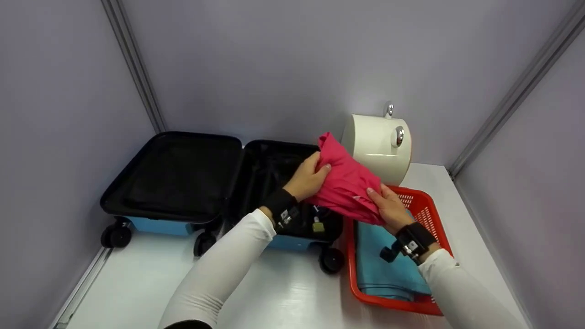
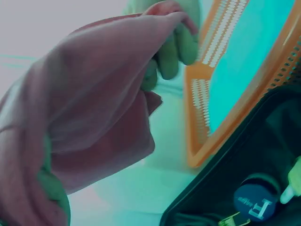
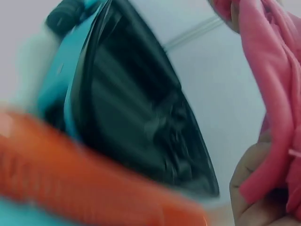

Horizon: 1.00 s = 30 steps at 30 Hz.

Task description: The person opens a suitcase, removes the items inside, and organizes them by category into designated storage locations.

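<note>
A bright pink folded cloth, seemingly a garment [image 1: 345, 180], is held in the air between both hands. My left hand [image 1: 308, 179] grips its left edge, thumb on top. On the lower right edge, my right hand [image 1: 388, 206] pinches it with the thumb over the fabric. Beneath the cloth lie the right half of an open suitcase [image 1: 260, 183], black inside and blue outside, and a red plastic basket [image 1: 432, 214]. Folded blue fabric [image 1: 388, 265] lies in the basket. In the left wrist view the pink cloth [image 2: 99, 84] hangs loosely, covering much of the left hand.
The suitcase's other half [image 1: 178, 178] lies flat at the left, with black wheels [image 1: 116, 235] toward me. A round dark-lidded item [image 2: 256, 200] and a small yellow-green item [image 1: 318, 225] sit in the right half. Behind the basket a cream pot [image 1: 381, 146] lies on its side against the wall.
</note>
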### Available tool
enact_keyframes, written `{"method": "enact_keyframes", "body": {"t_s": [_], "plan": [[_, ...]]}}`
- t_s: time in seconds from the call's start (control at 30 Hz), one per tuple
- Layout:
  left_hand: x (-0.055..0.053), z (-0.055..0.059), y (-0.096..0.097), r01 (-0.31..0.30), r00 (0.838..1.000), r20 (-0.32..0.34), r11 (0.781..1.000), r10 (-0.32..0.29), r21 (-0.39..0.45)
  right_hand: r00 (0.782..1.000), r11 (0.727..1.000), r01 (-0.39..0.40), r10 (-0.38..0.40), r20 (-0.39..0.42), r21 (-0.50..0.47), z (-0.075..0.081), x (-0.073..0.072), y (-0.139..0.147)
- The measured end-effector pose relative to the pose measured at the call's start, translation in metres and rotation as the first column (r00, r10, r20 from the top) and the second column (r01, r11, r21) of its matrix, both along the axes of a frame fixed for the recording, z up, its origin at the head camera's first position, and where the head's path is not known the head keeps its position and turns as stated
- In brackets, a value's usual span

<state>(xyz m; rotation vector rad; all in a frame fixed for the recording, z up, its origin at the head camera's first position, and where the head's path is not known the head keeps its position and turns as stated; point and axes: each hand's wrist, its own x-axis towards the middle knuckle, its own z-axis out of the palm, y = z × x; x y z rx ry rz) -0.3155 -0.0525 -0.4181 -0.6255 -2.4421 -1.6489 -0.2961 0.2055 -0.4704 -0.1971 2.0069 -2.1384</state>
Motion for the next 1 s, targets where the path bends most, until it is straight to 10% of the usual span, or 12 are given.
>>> {"method": "enact_keyframes", "body": {"t_s": [0.13,0.33,0.57,0.8,1.0], "plan": [[0.011,-0.012,0.024,0.009,0.999,0.039,0.999,-0.007,-0.051,0.989,0.962,0.071,-0.034,-0.142,0.265,0.004,0.009,0.036],[0.024,-0.039,0.068,0.010,0.997,0.082,0.991,0.001,-0.136,0.943,0.757,0.222,-0.005,-0.334,0.615,0.007,0.022,0.085],[-0.011,-0.107,0.128,0.069,0.990,0.137,0.930,-0.020,-0.361,0.910,0.535,0.328,0.043,-0.412,0.779,0.001,0.036,0.124],[0.009,-0.096,0.146,0.173,0.945,0.323,0.920,-0.053,-0.353,0.930,0.457,0.292,0.068,-0.360,0.840,-0.022,0.039,0.140],[0.013,-0.113,0.149,0.201,0.948,0.315,0.859,-0.049,-0.471,0.963,0.419,0.175,0.118,-0.244,0.891,-0.043,0.042,0.139]]}}
